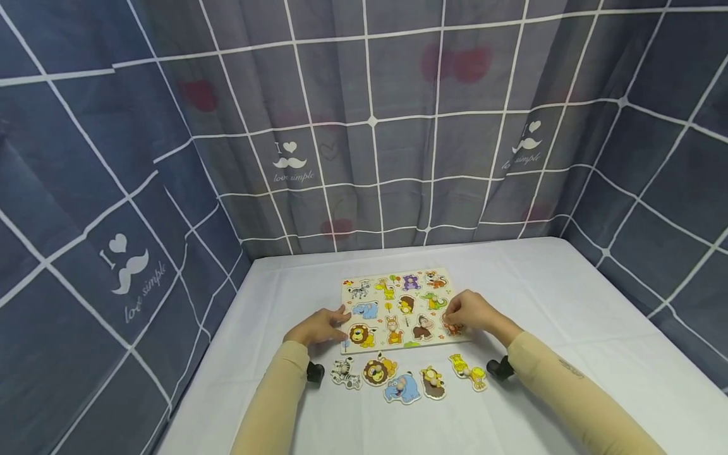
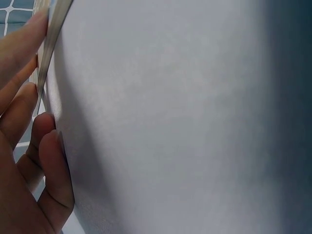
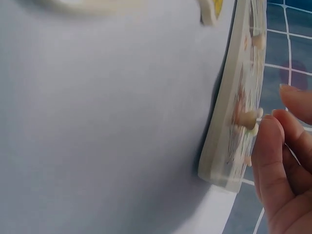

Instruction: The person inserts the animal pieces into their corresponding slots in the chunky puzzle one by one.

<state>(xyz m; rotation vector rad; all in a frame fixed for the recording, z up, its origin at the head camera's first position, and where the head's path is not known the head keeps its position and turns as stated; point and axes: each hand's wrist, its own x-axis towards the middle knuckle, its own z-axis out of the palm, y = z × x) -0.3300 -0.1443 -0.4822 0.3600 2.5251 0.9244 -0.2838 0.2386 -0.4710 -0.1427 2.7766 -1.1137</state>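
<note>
A wooden animal peg puzzle board lies on the table. My left hand rests at its left edge, fingers fairly straight and fingertips touching the side in the left wrist view. My right hand is over the board's lower right corner, above a reddish-brown animal piece that it partly covers. In the right wrist view, the right fingertips are right at the end of that piece's wooden knob, thumb apart from the fingers. The kangaroo piece and monkey piece sit in the bottom row.
In front of the board lie loose pieces: zebra, lion, elephant, hedgehog and giraffe. A white cloth covers the table. Grey checked curtains stand behind and at both sides.
</note>
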